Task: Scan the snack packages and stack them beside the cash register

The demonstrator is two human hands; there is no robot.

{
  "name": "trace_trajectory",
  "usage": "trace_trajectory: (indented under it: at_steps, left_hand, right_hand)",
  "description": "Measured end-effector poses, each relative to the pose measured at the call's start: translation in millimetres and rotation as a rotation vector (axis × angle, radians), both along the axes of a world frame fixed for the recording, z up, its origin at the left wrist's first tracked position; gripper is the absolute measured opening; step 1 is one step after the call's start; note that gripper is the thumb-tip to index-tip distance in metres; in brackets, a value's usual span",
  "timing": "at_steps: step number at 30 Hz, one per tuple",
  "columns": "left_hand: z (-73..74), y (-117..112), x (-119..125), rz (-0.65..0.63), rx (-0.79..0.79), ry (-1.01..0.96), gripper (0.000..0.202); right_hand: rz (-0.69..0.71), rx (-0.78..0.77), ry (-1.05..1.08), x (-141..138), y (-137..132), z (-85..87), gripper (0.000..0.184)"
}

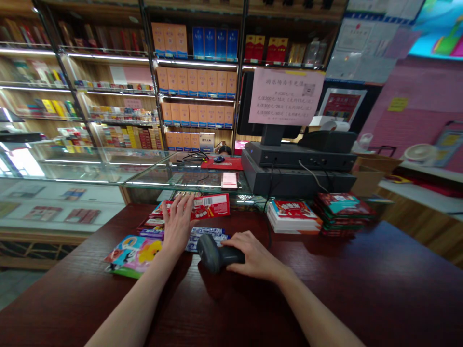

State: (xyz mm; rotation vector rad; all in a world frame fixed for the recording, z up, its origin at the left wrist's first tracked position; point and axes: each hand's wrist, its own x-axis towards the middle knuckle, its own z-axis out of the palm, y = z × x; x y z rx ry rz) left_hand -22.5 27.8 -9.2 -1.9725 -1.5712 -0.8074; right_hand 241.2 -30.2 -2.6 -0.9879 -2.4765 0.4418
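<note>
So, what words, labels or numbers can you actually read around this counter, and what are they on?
Pink sign: Chinese lines with figures, too blurred to quote.
Red packet: its barcode label has digits too small to read.
Blue packet: print too blurred.
Shelf boxes: print too small.
Nothing here can be quoted surely.

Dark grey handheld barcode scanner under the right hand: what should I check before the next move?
Dark grey handheld barcode scanner gripped by right hand: ok.
Left hand resting on red printed packet: ok.
White barcode label on the packet uncovered: ok.
Scanner head facing that label: not ok, it points down and left.
Thin black cable joined to the scanner: cannot tell, its end is hidden.
</note>
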Motion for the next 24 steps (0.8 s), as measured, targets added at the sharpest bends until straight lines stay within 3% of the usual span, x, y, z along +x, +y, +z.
trace_trajectory:
  at_steps: [10,17,20,24]
  left_hand:
    - [1.3,-0.6,1.1,-0.004,0.001,0.000,0.076]
    - [1.7,-1.6,0.9,-0.017,0.004,-0.005,0.075]
    - [3.7,-3.3,1.9,-0.026,0.000,-0.008,0.076]
    - [7.3,-6.4,5.1,-0.033,-0.002,-0.010,0.074]
  right_hand:
    - [0.057,-0.012,-0.008,-2.5,3.3,-14.2,0.057]
    - [0.045,-0.014,-0.042,-1.4,2.3,-8.1,0.064]
    - [-0.018,-0.010,0.031,0.3,1.3,-2.9,0.056]
    - [-0.224,-0.005,0.304,2.1,9.9,-7.1,0.037]
